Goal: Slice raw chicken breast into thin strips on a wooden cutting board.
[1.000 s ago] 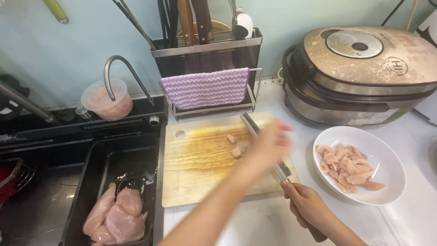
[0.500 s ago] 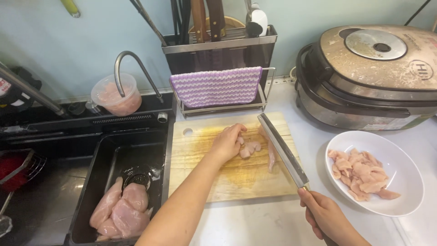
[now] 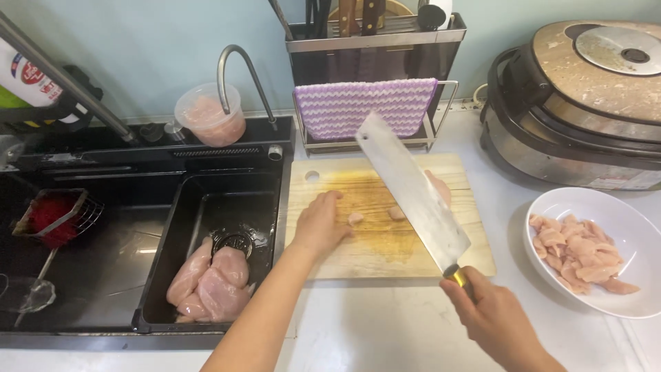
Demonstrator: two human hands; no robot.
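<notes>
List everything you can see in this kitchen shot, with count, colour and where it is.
cleaver: one, steel, raised over the board
cutting board: one, pale wood, on the counter
chicken pieces: few, pink, on the board
plate: one, white, right, holding sliced chicken
chicken breasts: several, pink, in the sink
sink: one, black, left
tub: one, clear, behind the sink
cloth: one, purple and white, on the rack
cooker: one, metallic, back right
left hand: on the board
right hand: gripping the cleaver's handle
</notes>
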